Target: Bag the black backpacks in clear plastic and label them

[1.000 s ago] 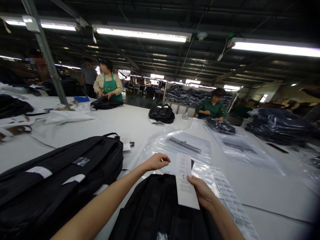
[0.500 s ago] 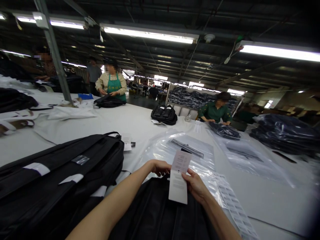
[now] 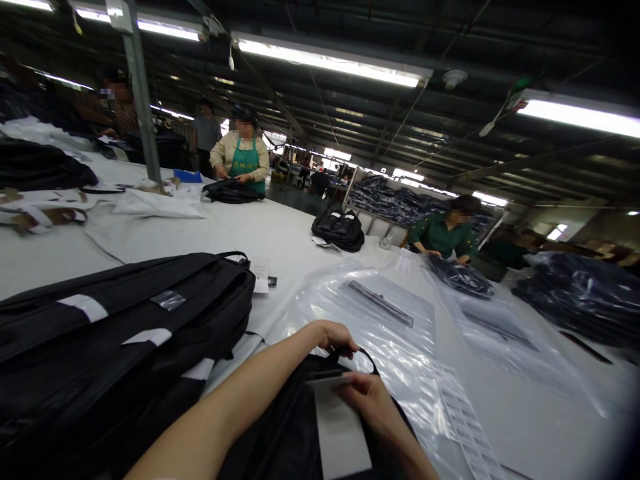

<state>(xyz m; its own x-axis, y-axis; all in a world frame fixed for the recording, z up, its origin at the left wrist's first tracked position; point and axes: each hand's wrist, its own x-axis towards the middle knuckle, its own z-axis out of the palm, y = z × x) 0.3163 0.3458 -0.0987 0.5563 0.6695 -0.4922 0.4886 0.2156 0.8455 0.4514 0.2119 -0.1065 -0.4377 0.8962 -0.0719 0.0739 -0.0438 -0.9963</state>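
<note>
Now, a card [image 3: 344, 430] over the black bag [image 3: 285, 430].
At the bag's top, the right hand [image 3: 371, 399] pinches the card; the left hand [image 3: 336, 337] curls by a loop [image 3: 370, 357], grip hidden.

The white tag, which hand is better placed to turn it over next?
Probably the right hand: it pinches the white tag near the upper edge. The left hand seems less handy, being farther from the tag, at the top of the black backpack.
</note>
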